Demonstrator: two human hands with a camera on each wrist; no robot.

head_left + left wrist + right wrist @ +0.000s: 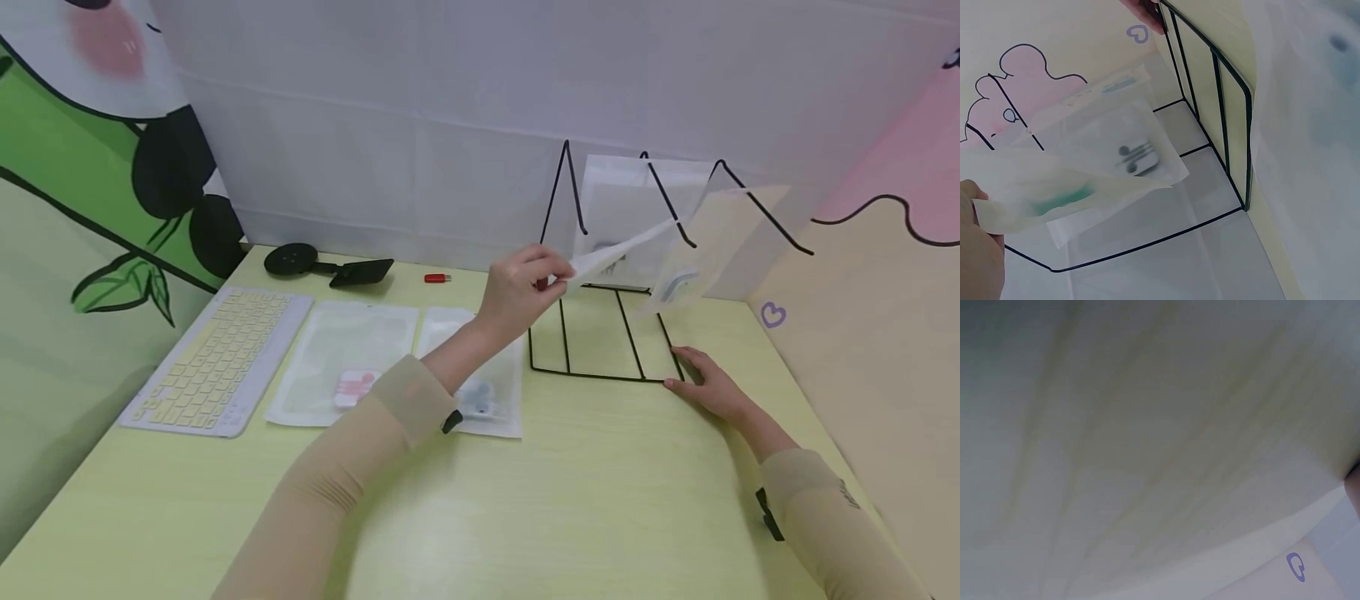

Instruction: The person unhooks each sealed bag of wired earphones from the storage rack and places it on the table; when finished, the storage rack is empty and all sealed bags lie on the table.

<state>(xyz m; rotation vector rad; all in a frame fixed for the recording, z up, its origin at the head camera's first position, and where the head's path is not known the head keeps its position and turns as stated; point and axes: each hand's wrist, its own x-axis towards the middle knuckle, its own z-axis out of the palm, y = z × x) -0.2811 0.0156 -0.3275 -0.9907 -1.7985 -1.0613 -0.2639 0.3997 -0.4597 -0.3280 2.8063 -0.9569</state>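
Note:
With thumb and fingers, my left hand [525, 283] pinches the edge of a frosted plastic pouch [618, 254]; in the left wrist view a blurred green shape shows through this pouch [1060, 199]. It is held tilted among the upright prongs of a black wire rack [603, 377]. Two more frosted pouches stand in the rack: one at the back [618, 187] with a dark-and-white item inside, and one on the right [723, 242] with a bluish item. My right hand [708, 383] grips the front right corner of the rack's base, thumb at the front bar.
Two frosted pouches lie flat left of the rack, one with a pink-and-white item [356, 387], the other with a bluish one [477, 398]. Further left are a white keyboard [217, 358] and a black folding stand [360, 272]. A red USB stick [437, 278] lies near the back wall.

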